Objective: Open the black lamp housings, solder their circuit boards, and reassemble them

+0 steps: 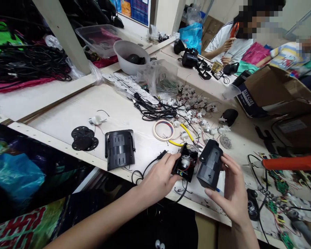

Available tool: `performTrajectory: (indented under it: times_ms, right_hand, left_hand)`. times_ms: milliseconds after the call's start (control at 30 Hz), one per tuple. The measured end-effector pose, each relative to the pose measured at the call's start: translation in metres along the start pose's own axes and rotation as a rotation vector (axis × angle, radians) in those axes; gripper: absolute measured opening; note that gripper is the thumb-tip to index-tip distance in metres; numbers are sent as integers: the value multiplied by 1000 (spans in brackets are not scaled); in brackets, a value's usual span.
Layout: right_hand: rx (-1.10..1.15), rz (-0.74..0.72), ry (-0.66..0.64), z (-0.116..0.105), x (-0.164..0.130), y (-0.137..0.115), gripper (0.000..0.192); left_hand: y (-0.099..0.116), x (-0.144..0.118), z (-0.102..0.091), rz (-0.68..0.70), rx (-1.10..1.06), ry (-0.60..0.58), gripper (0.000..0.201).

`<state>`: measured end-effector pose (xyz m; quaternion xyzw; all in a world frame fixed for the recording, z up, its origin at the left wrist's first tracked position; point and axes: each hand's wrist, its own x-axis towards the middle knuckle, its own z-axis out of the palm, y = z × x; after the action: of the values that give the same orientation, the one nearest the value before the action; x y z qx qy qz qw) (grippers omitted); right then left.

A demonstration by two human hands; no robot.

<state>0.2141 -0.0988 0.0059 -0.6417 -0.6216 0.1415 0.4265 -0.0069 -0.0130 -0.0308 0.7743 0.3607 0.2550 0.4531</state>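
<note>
1. My left hand (159, 178) grips the open motor module (185, 164) at the table edge (67, 147).
2. My right hand (232, 192) clasps the black housing (209, 164), touching it alongside.
3. A black slotted casing (119, 149) stands well left.

Bare tabletop (75, 114) left; cable tangle (155, 112) ahead.

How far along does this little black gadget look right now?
One closed black housing already stands on the bench. In hand: the left hand holds an open unit with its motor showing, and the right hand holds the black cover apart from it. Many loose white motors lie unused behind.
</note>
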Motion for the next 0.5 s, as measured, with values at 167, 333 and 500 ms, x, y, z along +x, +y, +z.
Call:
performTrajectory:
  times_ms: [167,333,500]
  right_hand:
    - [-205,-11,-93,-2,9,-14,69]
    - [-314,-86,-192,9,13,-25,70]
    - [-343,-83,-262,16,19,-23,74]
  left_hand:
    - [-3,1,1,20,-17,17,54]
    - [-5,1,3,13,-11,21,57]
    - [-8,1,4,20,-16,25,58]
